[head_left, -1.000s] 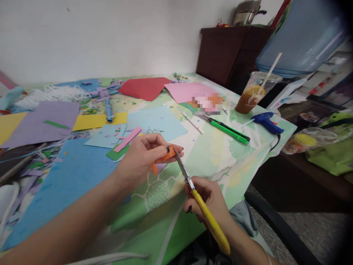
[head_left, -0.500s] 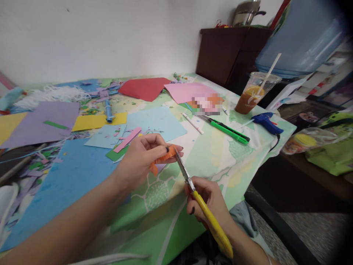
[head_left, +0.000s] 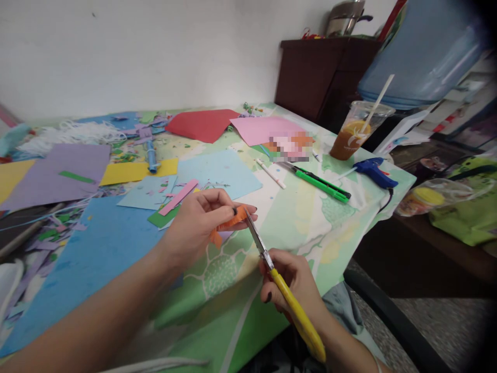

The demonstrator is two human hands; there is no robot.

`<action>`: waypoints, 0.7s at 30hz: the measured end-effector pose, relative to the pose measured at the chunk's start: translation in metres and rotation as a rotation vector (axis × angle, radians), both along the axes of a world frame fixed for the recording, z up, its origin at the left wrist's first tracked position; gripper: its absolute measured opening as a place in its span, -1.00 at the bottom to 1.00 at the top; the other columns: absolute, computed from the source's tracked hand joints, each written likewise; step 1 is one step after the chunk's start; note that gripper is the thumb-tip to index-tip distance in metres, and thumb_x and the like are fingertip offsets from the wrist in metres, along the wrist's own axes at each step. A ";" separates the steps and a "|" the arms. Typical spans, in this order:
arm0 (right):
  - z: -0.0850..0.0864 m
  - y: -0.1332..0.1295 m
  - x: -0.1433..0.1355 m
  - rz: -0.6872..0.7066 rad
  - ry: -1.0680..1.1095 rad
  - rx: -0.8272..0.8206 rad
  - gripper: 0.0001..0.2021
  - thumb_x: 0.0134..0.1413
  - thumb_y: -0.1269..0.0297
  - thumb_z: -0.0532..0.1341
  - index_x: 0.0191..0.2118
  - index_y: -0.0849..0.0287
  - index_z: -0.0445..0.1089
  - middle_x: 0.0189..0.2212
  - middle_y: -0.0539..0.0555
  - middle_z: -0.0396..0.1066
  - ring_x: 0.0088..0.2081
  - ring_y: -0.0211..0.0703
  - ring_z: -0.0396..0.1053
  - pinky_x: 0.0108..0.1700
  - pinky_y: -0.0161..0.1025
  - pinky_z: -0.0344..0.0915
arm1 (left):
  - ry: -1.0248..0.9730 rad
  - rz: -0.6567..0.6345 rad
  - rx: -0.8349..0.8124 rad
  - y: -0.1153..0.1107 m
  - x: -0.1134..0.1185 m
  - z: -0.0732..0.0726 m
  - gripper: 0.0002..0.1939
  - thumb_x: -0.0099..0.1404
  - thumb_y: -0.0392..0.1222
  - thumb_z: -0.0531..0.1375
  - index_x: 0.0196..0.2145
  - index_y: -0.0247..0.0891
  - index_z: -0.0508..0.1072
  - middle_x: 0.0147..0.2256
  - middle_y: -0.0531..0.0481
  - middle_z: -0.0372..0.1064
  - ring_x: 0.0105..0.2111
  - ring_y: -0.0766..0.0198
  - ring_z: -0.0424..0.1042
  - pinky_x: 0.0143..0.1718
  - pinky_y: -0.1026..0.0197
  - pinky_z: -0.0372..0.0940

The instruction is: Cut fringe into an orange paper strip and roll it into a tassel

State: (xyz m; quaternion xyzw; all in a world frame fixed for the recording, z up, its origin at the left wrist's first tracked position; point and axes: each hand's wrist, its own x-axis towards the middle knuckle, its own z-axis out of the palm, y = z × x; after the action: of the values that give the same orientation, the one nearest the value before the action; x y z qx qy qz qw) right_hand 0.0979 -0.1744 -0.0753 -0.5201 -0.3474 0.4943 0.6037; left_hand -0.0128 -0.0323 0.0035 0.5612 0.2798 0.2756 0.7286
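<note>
Yellow-handled scissors [head_left: 284, 288]: shifted only slightly since the earlier frame, blade tips still held at the right end of the orange strip [head_left: 239, 213].
Orange strip: pinched between thumb and fingers, its other end left hanging below them.
Left hand [head_left: 206, 215]: narrowed on the strip.
Right hand [head_left: 295, 280]: wrapped around the scissors' handles.

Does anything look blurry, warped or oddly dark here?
Head view: the blue jug looks stretched and tilted near the edge; head view: blocky pixels cover a patch by the pink sheet; head view: right corners fall dark; head view: yellow-handled scissors look fairly clear.
</note>
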 end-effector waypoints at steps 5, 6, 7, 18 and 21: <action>0.000 0.001 -0.001 -0.019 0.002 -0.002 -0.57 -0.44 0.18 0.49 -0.57 0.19 0.20 -0.67 -0.15 -0.01 -0.63 -0.41 -0.06 -0.68 -0.44 -0.13 | 0.009 0.003 0.011 0.000 0.000 0.000 -0.81 0.08 -0.33 0.24 -0.62 -0.29 0.32 -0.40 -0.11 0.57 -0.21 0.07 0.53 -0.13 0.02 0.40; 0.000 0.001 -0.001 -0.020 0.002 -0.004 -0.58 -0.44 0.20 0.49 -0.56 0.19 0.21 -0.67 -0.15 -0.01 -0.63 -0.41 -0.06 -0.68 -0.44 -0.13 | 0.006 0.003 0.012 0.000 0.000 0.000 -0.81 0.08 -0.33 0.24 -0.62 -0.29 0.32 -0.40 -0.11 0.56 -0.21 0.07 0.53 -0.13 0.03 0.41; 0.000 0.001 -0.001 -0.021 0.001 -0.006 -0.59 -0.43 0.21 0.48 -0.56 0.19 0.21 -0.67 -0.15 -0.01 -0.63 -0.41 -0.06 -0.68 -0.45 -0.13 | 0.001 0.000 0.013 0.000 0.000 0.000 -0.82 0.08 -0.33 0.23 -0.61 -0.29 0.32 -0.40 -0.11 0.56 -0.22 0.08 0.53 -0.14 0.04 0.41; -0.001 0.002 -0.001 -0.041 -0.039 -0.043 -0.62 -0.44 0.28 0.48 -0.57 0.20 0.23 -0.69 -0.16 -0.02 -0.65 -0.43 -0.10 -0.70 -0.46 -0.16 | -0.022 -0.018 0.034 0.002 -0.002 -0.001 -0.82 0.12 -0.37 0.21 -0.60 -0.30 0.35 -0.41 -0.10 0.56 -0.21 0.11 0.53 -0.19 0.12 0.43; -0.001 0.002 -0.001 -0.039 -0.047 -0.046 -0.63 -0.43 0.29 0.48 -0.57 0.20 0.24 -0.69 -0.16 -0.02 -0.65 -0.43 -0.10 -0.70 -0.47 -0.17 | -0.020 -0.019 0.043 0.002 -0.002 -0.001 -0.81 0.14 -0.37 0.20 -0.60 -0.30 0.35 -0.40 -0.09 0.57 -0.20 0.12 0.53 -0.19 0.14 0.43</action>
State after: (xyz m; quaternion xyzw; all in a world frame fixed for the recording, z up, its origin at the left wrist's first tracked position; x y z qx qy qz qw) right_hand 0.0974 -0.1728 -0.0761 -0.5520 -0.3396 0.4780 0.5929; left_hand -0.0144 -0.0299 0.0022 0.5764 0.2610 0.2803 0.7219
